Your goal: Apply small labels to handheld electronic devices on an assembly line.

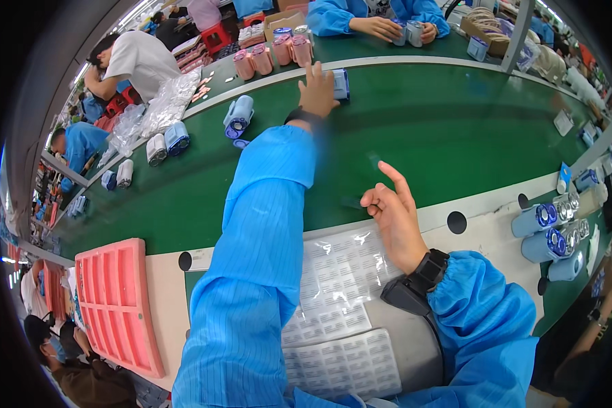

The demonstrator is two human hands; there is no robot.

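- Pink moulded plastic tray (119, 302) lies at the surface's near left edge.
- Left hand (317, 92), fingers spread, reaches across the green surface (442, 129) to a small blue-and-white box (341, 84), seemingly touching it.
- Right hand (394, 217) hovers over white label sheets (340, 272), forefinger out, holding nothing.

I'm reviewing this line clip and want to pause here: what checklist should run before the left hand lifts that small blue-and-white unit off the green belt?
1. Left hand on the small blue-and-white unit: ok, fingers touch it.
2. Grip closed around it: cannot tell, hand covers the contact side.
3. Right hand free: ok, it looks empty, forefinger raised.
4. Green belt clear around the unit: ok, bare nearby.
5. Label sheets within reach: ok, just below the right hand.
6. Pink tray ready: ok, pockets look empty.
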